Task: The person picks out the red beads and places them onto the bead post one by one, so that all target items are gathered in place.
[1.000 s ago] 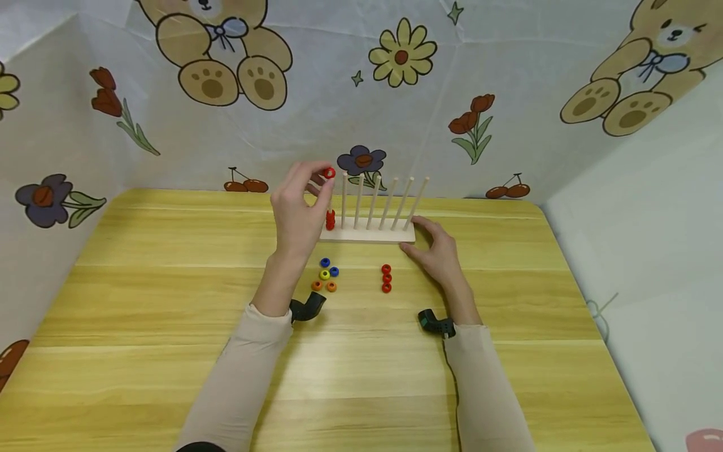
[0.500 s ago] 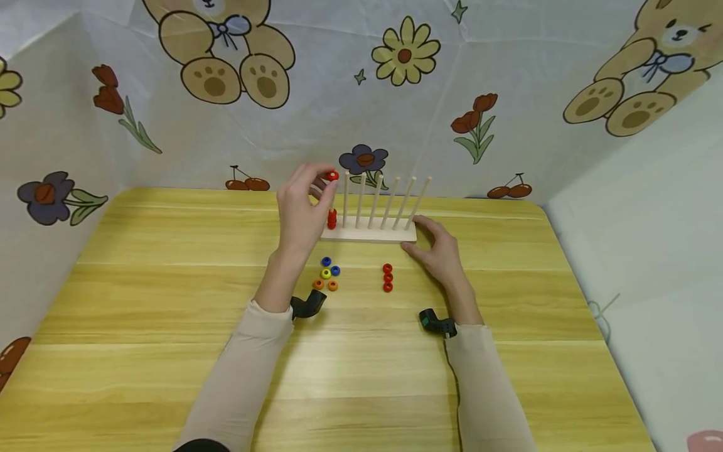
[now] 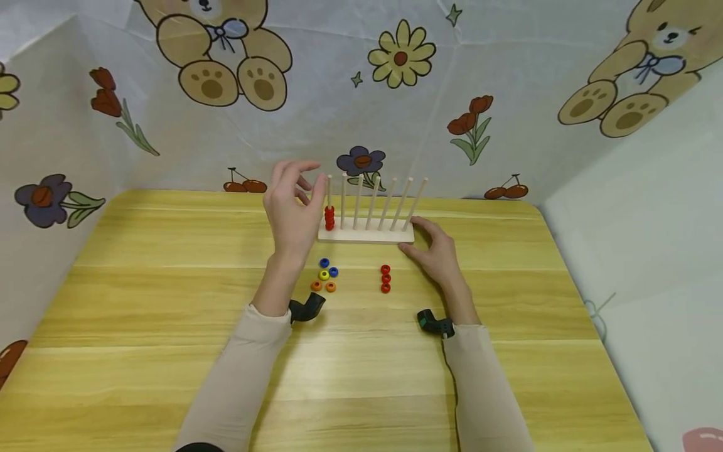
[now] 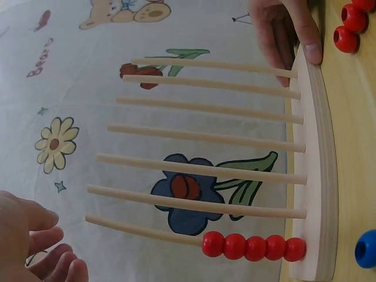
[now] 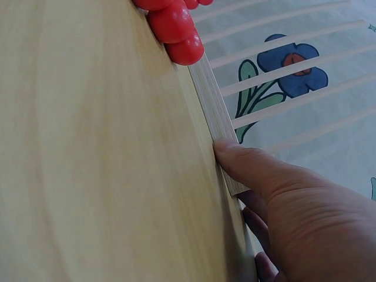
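While the thumb and fingers of the left hand [image 3: 294, 204] are parted around nothing beside the top of the leftmost peg [image 4: 141, 230], five red beads [image 4: 255, 248] are stacked at that peg's foot, and the right end of the wooden rack [image 3: 367, 236] is pinched by the right hand [image 3: 437, 252], apparently for steadiness. On the table [image 3: 113, 345] in front, three red beads [image 3: 386, 278] are lined up apart from a cluster of blue, yellow and orange beads [image 3: 324, 275], perhaps sorted by colour. Only sideways lettering [image 4: 40, 57], seemingly "Bears", can be read on the cloth [image 4: 23, 158] behind.
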The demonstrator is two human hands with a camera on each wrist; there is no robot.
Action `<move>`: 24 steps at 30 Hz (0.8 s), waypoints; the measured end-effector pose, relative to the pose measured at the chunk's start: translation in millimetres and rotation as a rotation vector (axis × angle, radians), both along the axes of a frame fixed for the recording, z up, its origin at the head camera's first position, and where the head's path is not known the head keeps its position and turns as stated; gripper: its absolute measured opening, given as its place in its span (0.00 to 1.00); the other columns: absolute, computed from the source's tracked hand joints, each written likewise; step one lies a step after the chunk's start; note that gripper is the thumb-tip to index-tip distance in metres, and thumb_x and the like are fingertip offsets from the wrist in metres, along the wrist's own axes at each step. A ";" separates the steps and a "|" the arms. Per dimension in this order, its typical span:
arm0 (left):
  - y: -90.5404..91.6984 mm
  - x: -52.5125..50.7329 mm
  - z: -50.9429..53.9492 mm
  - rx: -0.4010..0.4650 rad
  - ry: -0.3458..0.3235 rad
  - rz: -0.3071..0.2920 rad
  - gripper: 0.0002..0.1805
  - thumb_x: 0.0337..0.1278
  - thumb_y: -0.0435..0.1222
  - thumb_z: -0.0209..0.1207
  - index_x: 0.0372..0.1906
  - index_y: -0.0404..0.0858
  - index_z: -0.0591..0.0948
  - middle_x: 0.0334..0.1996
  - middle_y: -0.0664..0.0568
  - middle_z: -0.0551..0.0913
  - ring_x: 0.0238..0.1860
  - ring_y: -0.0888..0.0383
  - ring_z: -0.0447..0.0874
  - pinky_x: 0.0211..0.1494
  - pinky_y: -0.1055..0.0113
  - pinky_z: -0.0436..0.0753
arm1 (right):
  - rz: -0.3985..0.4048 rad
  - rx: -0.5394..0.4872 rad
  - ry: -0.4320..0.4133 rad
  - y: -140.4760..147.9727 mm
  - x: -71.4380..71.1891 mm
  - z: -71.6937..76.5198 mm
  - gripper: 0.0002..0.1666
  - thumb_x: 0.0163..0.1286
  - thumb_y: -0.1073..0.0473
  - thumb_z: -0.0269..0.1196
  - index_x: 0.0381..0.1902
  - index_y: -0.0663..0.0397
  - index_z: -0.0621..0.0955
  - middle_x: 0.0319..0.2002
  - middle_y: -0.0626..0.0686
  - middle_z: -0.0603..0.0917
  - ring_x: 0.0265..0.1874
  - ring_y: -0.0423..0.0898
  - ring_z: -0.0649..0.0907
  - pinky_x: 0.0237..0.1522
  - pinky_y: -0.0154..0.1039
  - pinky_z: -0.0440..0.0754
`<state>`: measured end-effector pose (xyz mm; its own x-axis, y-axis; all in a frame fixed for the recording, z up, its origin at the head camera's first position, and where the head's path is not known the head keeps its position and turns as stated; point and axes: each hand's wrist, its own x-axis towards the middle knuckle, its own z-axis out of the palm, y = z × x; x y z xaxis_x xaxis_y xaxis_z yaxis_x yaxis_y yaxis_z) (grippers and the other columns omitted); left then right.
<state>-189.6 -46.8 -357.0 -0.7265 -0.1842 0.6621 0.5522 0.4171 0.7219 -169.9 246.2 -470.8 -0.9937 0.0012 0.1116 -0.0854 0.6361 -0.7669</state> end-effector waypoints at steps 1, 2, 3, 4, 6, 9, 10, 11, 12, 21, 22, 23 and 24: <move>0.8 1.1 0.2 0.011 0.013 0.009 0.09 0.68 0.33 0.68 0.48 0.34 0.88 0.46 0.42 0.84 0.33 0.45 0.81 0.33 0.63 0.79 | 0.000 0.000 0.000 -0.4 0.1 -0.3 0.39 0.68 0.53 0.76 0.74 0.51 0.76 0.74 0.60 0.75 0.76 0.60 0.71 0.79 0.59 0.63; 1.8 2.1 0.6 0.022 0.028 0.016 0.08 0.68 0.32 0.68 0.48 0.34 0.88 0.45 0.42 0.83 0.33 0.45 0.80 0.32 0.64 0.78 | 0.001 0.000 0.001 -0.7 -0.1 -0.4 0.39 0.68 0.53 0.76 0.74 0.51 0.76 0.74 0.60 0.75 0.76 0.60 0.71 0.79 0.59 0.63; 2.5 3.3 0.9 0.027 0.041 0.016 0.08 0.68 0.32 0.67 0.47 0.34 0.88 0.45 0.43 0.84 0.32 0.45 0.79 0.32 0.66 0.77 | 0.001 0.001 0.001 -0.9 0.0 -0.5 0.39 0.68 0.53 0.76 0.74 0.51 0.76 0.74 0.60 0.75 0.76 0.60 0.71 0.79 0.59 0.63; 3.2 4.7 1.2 0.029 0.053 0.011 0.08 0.68 0.32 0.67 0.47 0.33 0.88 0.45 0.43 0.84 0.31 0.46 0.79 0.31 0.67 0.77 | 0.001 0.002 0.003 -1.1 0.0 -0.4 0.39 0.68 0.53 0.76 0.74 0.51 0.76 0.74 0.59 0.75 0.76 0.60 0.71 0.79 0.59 0.63; 4.0 8.7 0.6 0.015 0.064 -0.011 0.08 0.68 0.32 0.67 0.46 0.32 0.88 0.44 0.42 0.84 0.30 0.47 0.79 0.31 0.69 0.77 | 0.005 0.001 0.003 -1.1 0.0 -0.1 0.39 0.68 0.53 0.76 0.74 0.51 0.75 0.74 0.59 0.75 0.76 0.60 0.71 0.80 0.59 0.62; 4.6 15.5 -4.0 0.001 0.039 -0.060 0.07 0.69 0.32 0.66 0.45 0.31 0.88 0.43 0.42 0.85 0.30 0.49 0.80 0.30 0.68 0.79 | 0.004 -0.002 0.004 -0.5 0.5 0.1 0.39 0.68 0.53 0.76 0.74 0.51 0.76 0.73 0.59 0.76 0.76 0.60 0.71 0.80 0.59 0.62; 5.2 17.7 -6.3 -0.002 0.023 -0.076 0.07 0.69 0.31 0.66 0.45 0.31 0.88 0.43 0.42 0.85 0.30 0.50 0.80 0.30 0.67 0.80 | 0.002 -0.002 0.005 0.3 0.6 -0.1 0.39 0.68 0.54 0.76 0.74 0.51 0.76 0.73 0.59 0.76 0.76 0.60 0.71 0.80 0.60 0.62; 5.7 19.7 -9.0 -0.006 0.003 -0.090 0.07 0.69 0.31 0.66 0.45 0.31 0.88 0.42 0.42 0.85 0.30 0.51 0.80 0.30 0.66 0.80 | 0.000 -0.003 0.004 0.9 0.9 -0.2 0.39 0.67 0.54 0.76 0.74 0.51 0.76 0.73 0.59 0.76 0.76 0.60 0.71 0.80 0.60 0.62; 6.3 21.6 -12.0 -0.008 -0.018 -0.106 0.06 0.69 0.31 0.66 0.45 0.31 0.88 0.42 0.43 0.86 0.30 0.51 0.80 0.30 0.65 0.81 | -0.001 -0.002 0.005 1.6 0.9 -0.6 0.39 0.67 0.54 0.76 0.74 0.51 0.76 0.73 0.59 0.76 0.76 0.60 0.71 0.80 0.60 0.62; 13.2 31.7 -34.6 -0.154 -0.285 -0.278 0.07 0.66 0.30 0.68 0.46 0.33 0.89 0.38 0.45 0.86 0.30 0.53 0.81 0.33 0.68 0.81 | 0.003 -0.011 0.004 1.9 0.0 -2.8 0.40 0.67 0.54 0.76 0.74 0.51 0.76 0.73 0.59 0.76 0.76 0.60 0.70 0.80 0.60 0.61; 13.8 31.6 -36.4 -0.176 -0.329 -0.297 0.08 0.65 0.30 0.69 0.47 0.33 0.89 0.38 0.45 0.87 0.31 0.53 0.82 0.34 0.68 0.82 | 0.003 -0.008 0.007 1.7 0.0 -2.7 0.40 0.67 0.53 0.76 0.74 0.50 0.76 0.74 0.59 0.76 0.77 0.60 0.70 0.80 0.60 0.62; 14.4 31.1 -38.5 -0.203 -0.372 -0.314 0.09 0.64 0.30 0.69 0.47 0.33 0.89 0.37 0.46 0.87 0.31 0.53 0.83 0.35 0.66 0.83 | 0.002 -0.005 0.008 1.4 0.0 -2.4 0.40 0.67 0.53 0.76 0.74 0.50 0.76 0.74 0.59 0.76 0.77 0.60 0.70 0.79 0.60 0.62; 15.2 30.5 -40.9 -0.234 -0.414 -0.332 0.10 0.63 0.30 0.70 0.48 0.33 0.89 0.37 0.46 0.87 0.32 0.53 0.83 0.36 0.65 0.84 | 0.003 -0.003 0.010 1.3 -0.1 -2.2 0.40 0.67 0.53 0.76 0.74 0.50 0.76 0.74 0.59 0.76 0.77 0.60 0.70 0.79 0.60 0.62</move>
<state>-159.0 -31.7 -397.9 -0.9277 0.2145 0.3056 0.3714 0.4443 0.8153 -170.0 247.5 -473.0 -0.9925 -0.0014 0.1221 -0.0953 0.6334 -0.7679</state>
